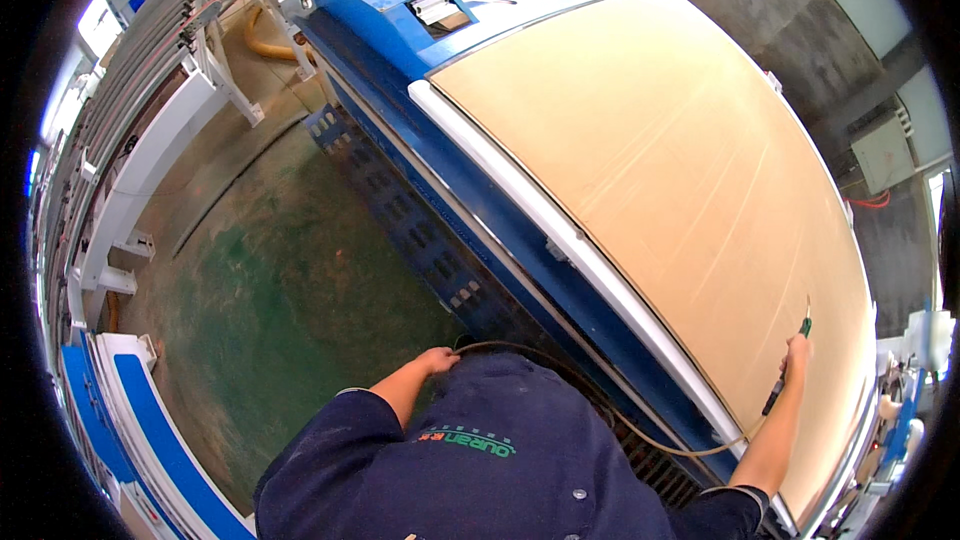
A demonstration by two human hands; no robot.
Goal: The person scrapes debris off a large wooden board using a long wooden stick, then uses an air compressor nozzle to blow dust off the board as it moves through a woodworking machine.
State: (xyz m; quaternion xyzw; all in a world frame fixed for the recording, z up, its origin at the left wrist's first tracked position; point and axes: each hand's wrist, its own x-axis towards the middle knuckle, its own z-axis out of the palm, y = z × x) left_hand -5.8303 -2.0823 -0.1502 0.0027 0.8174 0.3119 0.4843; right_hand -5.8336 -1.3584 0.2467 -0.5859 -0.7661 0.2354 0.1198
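A large tan board (660, 160) lies flat on a blue and white machine table (520, 210). My right hand (797, 352) reaches over the board's near right part and grips a slim air blow gun (790, 370) with a green tip, pointed away across the board. A thin hose (600, 400) runs from the gun back along the machine's edge to my left hand (438, 359). My left hand is at my waist, fingers curled on the hose by my dark blue jacket (480, 460).
A green concrete floor (270, 280) lies left of the machine. A white steel frame (150, 170) stands at far left, with a blue and white rail (140, 420) below it. A yellow duct (270, 45) lies at the machine's far end. A grey box (882, 152) hangs on the right wall.
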